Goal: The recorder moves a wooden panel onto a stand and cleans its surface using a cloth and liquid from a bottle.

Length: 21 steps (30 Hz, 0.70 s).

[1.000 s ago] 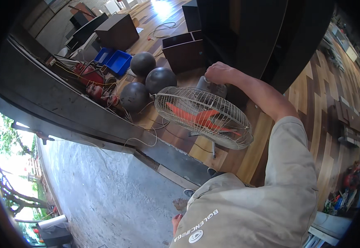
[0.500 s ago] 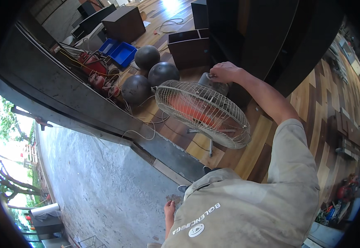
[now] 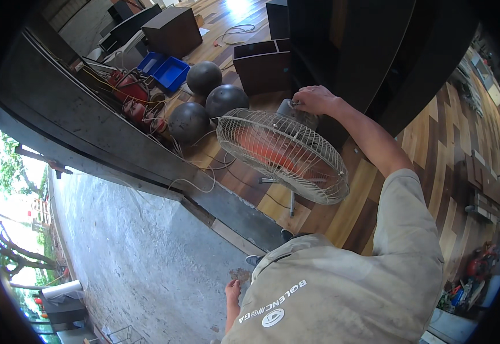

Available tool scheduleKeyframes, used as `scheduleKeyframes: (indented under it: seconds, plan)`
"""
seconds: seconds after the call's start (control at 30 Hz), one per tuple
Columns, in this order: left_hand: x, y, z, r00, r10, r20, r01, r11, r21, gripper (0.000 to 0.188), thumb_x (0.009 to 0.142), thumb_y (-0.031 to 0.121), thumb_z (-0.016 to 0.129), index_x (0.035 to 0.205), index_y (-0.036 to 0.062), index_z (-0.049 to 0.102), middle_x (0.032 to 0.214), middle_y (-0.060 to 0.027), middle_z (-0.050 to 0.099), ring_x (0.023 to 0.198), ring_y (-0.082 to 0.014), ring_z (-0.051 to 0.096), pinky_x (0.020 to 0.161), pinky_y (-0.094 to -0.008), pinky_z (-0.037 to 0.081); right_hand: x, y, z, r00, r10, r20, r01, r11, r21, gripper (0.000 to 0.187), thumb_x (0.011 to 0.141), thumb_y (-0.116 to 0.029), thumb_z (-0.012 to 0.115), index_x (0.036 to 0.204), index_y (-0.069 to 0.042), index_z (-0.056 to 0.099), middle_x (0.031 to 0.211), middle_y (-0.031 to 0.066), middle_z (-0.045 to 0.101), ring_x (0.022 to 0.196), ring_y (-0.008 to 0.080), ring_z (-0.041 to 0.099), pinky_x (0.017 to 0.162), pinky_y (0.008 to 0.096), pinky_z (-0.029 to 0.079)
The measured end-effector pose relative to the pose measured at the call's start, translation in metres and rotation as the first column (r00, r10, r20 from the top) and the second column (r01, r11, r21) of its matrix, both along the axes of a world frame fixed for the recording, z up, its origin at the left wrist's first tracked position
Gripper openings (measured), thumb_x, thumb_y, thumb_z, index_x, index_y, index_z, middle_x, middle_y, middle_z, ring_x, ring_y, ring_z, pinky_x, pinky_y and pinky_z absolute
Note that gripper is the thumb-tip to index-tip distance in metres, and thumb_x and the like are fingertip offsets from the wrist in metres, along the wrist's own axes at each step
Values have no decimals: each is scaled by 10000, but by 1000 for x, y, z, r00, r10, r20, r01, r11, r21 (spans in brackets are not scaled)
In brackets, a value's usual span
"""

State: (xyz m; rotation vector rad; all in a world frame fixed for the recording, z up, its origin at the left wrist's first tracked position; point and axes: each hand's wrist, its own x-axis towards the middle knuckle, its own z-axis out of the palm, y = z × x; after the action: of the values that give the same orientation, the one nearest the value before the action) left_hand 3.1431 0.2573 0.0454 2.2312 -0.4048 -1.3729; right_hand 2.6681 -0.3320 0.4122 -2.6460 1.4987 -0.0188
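The right hand (image 3: 315, 100) has its fingers bent and drawn together on the back of the fan (image 3: 281, 155), at the top of its grey motor (image 3: 286, 109); the left hand (image 3: 233, 289) hangs low over the concrete (image 3: 146, 246), fingers curled, and whether it holds anything I cannot tell. The fan stands on the wood floor (image 3: 350, 215) near 3 dark balls (image 3: 227, 101), its wire cage (image 3: 333, 192) tilted, its blades (image 3: 267, 150) a red-orange blur.

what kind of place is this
Probably a workshop or storage space, though the pictures don't settle which: an open brown box stands on a wooden floor, a blue bin lies near tangled cables, and a fan stands by the doorway.
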Motion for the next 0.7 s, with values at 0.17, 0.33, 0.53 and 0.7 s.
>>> scheduleKeyframes:
  seconds: [0.17,0.33,0.53,0.7]
  plan:
    - [-2,4,-4,999,43,-6,-43,999,-16,397,934,267,699,1243,18,689,866,-68,713,667,-142,638,543,-301,502,2,3,-1,1000,-12,-9,11,1000,-10,282,930,-300,654,1108,-95,731,1116,113,720,1127,297,668,966,434,530]
    - [-7,5,-2,1000,-11,25,11,1000,16,406,930,270,700,1241,9,691,870,-69,716,685,-145,644,556,-301,508,4,5,-1,999,-31,-27,31,999,-18,290,939,-296,652,1159,-122,725,1112,90,714,1108,290,670,955,427,539]
    - [1,18,-27,999,-4,32,5,1000,-23,436,918,270,717,1241,-20,683,891,-75,726,711,-139,635,659,-306,530,3,7,4,1000,-11,15,12,997,-73,303,939,-309,663,1173,-124,717,1110,89,716,1089,278,677,953,413,541]
    - [-4,33,-25,995,92,38,-92,996,-4,437,919,258,715,1249,-26,675,986,-103,741,794,-159,660,735,-319,545,0,10,18,993,-53,108,59,997,-52,323,937,-325,675,1182,-119,715,1144,114,712,1064,280,690,912,419,549]
